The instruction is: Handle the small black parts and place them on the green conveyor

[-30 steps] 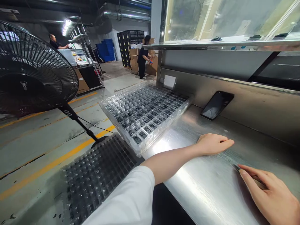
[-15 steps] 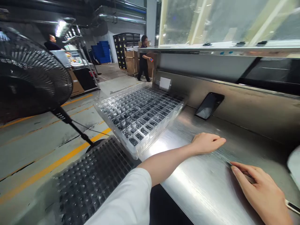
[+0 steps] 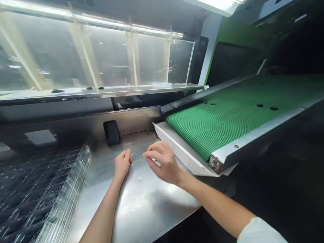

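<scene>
My left hand is closed in a loose fist on the metal table; whatever its curled fingers may hold is hidden. To its right, my right hand hovers low over the metal with thumb and forefinger pinched together. A sliver of something thin and dark shows by those fingertips, too small to name. Left of both hands, a stack of clear plastic trays with dark contents in their pockets lies on the table. A black phone leans against the back panel just behind my left hand.
A green conveyor belt slopes down from the right, with several small black pieces on it. Under its end sits a white chute. A metal shelf with clear panels runs along the back.
My view has swung right, so the fan, floor and people are out of sight and the conveyor has come in. Both hands are now closer together; my left stays fisted, my right still pinches.
</scene>
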`<state>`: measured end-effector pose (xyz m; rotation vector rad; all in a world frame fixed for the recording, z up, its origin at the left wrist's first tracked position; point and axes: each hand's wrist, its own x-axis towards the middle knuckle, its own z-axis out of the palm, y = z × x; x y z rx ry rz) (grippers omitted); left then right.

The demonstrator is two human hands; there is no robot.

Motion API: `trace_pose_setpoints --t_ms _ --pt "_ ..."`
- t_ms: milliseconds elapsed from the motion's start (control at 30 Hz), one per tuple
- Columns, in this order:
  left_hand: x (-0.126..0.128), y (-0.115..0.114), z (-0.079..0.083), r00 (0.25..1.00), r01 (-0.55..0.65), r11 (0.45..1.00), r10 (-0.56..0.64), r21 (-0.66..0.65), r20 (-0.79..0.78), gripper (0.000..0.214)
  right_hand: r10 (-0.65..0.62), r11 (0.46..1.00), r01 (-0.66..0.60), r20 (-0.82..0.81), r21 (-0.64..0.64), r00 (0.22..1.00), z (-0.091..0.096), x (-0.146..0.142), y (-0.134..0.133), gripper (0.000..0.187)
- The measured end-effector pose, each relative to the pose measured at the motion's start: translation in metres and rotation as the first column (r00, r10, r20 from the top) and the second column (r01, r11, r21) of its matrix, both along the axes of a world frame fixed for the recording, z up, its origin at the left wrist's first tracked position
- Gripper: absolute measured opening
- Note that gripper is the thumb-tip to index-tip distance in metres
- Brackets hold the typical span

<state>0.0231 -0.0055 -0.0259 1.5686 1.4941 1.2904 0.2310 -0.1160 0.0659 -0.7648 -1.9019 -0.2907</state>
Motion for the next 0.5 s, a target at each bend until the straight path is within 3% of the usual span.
trace_pose_setpoints --t_ms 67,167,233,300,333,400,467,500 --pt "0.000 -0.003 -0.001 1.000 -0.012 1.000 0.011 0.006 0.019 0.051 0.074 0.978 -0.111 0.203 0.178 0.976 0.044 0.013 -0.040 0.021" --pt "0.000 -0.003 -0.001 1.000 -0.018 1.000 0.019 -0.006 0.019 0.050 -0.002 0.934 -0.162 0.458 0.319 0.889 0.111 0.052 -0.070 0.021" --pt "0.000 -0.002 -0.001 1.000 -0.015 1.000 0.015 -0.014 0.001 0.049 -0.116 0.955 -0.053 0.532 0.291 0.839 0.148 0.093 -0.057 0.026" --pt "0.000 -0.001 -0.001 1.000 -0.012 1.000 0.011 -0.023 -0.017 0.050 -0.260 0.966 0.191 0.612 0.176 0.747 0.176 0.146 -0.019 0.025" --pt "0.000 -0.001 -0.001 1.000 -0.011 1.000 0.011 -0.027 -0.021 0.050 -0.328 0.935 0.333 0.646 0.119 0.690 0.186 0.176 0.006 0.028" --pt "-0.001 -0.002 -0.001 0.999 -0.011 1.000 0.010 -0.028 -0.030 0.051 -0.394 0.802 0.597 0.752 0.001 0.528 0.198 0.236 0.060 0.036" --pt "-0.001 -0.002 0.000 0.999 -0.009 1.000 0.009 -0.022 -0.044 0.052 -0.425 0.567 0.822 0.835 -0.055 0.349 0.201 0.290 0.106 0.038" --pt "-0.001 -0.002 0.000 0.999 -0.006 1.000 0.005 -0.018 -0.049 0.052 -0.449 0.449 0.890 0.843 -0.073 0.296 0.200 0.311 0.125 0.040"
